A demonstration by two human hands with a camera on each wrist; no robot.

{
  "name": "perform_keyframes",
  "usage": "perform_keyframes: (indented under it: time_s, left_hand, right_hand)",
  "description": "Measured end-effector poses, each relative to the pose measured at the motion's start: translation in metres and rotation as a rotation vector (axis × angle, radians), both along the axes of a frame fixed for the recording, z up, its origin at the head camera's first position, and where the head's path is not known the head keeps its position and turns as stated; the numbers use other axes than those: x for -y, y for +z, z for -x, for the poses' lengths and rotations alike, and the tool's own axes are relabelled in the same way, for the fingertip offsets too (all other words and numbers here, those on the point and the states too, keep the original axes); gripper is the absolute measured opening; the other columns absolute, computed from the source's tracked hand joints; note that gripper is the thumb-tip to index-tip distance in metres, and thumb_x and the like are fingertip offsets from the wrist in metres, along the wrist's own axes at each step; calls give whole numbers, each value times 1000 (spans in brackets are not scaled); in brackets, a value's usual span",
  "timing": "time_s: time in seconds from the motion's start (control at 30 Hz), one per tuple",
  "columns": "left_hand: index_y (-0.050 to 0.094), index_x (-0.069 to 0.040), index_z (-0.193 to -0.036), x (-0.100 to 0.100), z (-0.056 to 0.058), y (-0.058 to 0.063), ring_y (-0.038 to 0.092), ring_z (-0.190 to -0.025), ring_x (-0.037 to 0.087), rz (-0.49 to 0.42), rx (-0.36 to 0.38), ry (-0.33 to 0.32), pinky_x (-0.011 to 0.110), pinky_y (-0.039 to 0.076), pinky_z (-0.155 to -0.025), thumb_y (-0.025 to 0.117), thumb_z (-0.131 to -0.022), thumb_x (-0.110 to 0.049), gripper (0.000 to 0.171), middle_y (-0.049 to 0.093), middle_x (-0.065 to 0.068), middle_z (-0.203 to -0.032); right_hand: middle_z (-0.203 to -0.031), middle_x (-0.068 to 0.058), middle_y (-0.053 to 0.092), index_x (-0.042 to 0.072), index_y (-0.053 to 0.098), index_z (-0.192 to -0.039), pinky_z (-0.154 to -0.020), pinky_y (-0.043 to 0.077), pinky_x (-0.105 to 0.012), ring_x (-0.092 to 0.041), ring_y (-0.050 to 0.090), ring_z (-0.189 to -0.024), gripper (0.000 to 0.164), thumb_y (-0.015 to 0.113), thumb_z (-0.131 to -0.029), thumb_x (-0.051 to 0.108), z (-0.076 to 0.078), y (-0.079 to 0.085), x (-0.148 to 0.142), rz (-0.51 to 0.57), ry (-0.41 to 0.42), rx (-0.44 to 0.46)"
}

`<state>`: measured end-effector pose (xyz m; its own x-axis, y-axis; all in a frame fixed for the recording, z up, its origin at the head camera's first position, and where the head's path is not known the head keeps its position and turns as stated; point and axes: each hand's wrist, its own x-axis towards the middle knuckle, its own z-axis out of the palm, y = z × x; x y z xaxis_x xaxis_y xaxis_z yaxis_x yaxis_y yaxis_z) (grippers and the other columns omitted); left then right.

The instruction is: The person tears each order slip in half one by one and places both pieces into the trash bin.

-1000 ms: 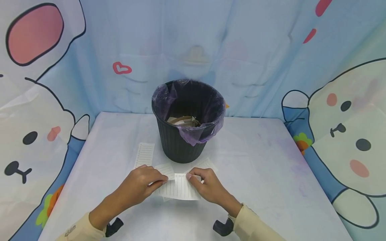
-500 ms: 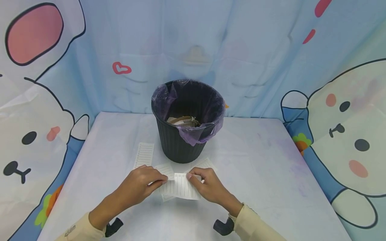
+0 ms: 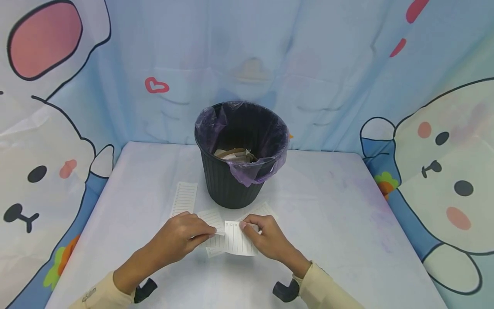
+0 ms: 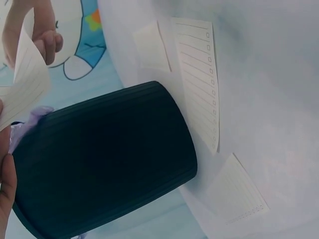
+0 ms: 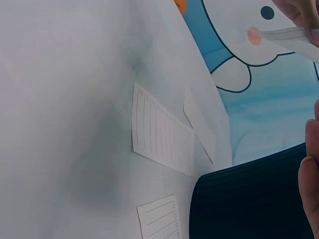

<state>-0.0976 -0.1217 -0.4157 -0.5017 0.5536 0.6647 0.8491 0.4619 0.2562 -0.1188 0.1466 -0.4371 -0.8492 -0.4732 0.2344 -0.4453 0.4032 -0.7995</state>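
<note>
Over the table in front of the bin, both hands pinch a white lined checklist paper (image 3: 237,242). My left hand (image 3: 185,236) grips its left side between thumb and fingers, while my right hand (image 3: 264,238) pinches the upper right part. In the left wrist view the held paper (image 4: 31,79) curves upward between the hands. Other lined paper pieces lie on the table around the bin's base: one piece (image 3: 184,198) to the left, another (image 3: 266,209) to the right, and a longer sheet (image 4: 202,84) partly hidden under the hands in the head view.
A black ribbed trash bin (image 3: 233,184) stands just beyond the hands, lined with a purple plastic bag (image 3: 251,174). Crumpled paper and cardboard scraps (image 3: 235,155) lie inside it. Behind the white-covered table (image 3: 328,223) hangs a blue cartoon curtain (image 3: 328,86).
The left stretch of the held paper has drawn in toward the right, so its bright face looks narrower. My left fingertips have shifted slightly right; the right hand stays nearly in place.
</note>
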Motion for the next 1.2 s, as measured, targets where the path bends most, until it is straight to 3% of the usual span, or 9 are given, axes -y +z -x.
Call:
perform_keyframes:
  time_s: [0.97, 1.2]
  left_hand:
    - [80, -12, -92, 1, 1, 1, 69, -75, 7, -16, -25, -21, 24, 55, -70, 86, -72, -2, 24, 77, -5, -85]
    - [80, -12, -93, 0, -2, 3, 69, -76, 7, -33, -37, -37, 23, 55, -71, 87, -71, -3, 25, 77, -5, -86]
  right_hand:
    - [-87, -6, 75, 4, 75, -93, -58, 56, -25, -7, 61, -71, 18, 58, -98, 4, 4, 0, -1, 3, 6, -15]
    - [-87, -6, 75, 4, 75, -93, -57, 56, -25, -7, 61, -71, 17, 59, -98, 4, 4, 2, -3, -1, -31, -28]
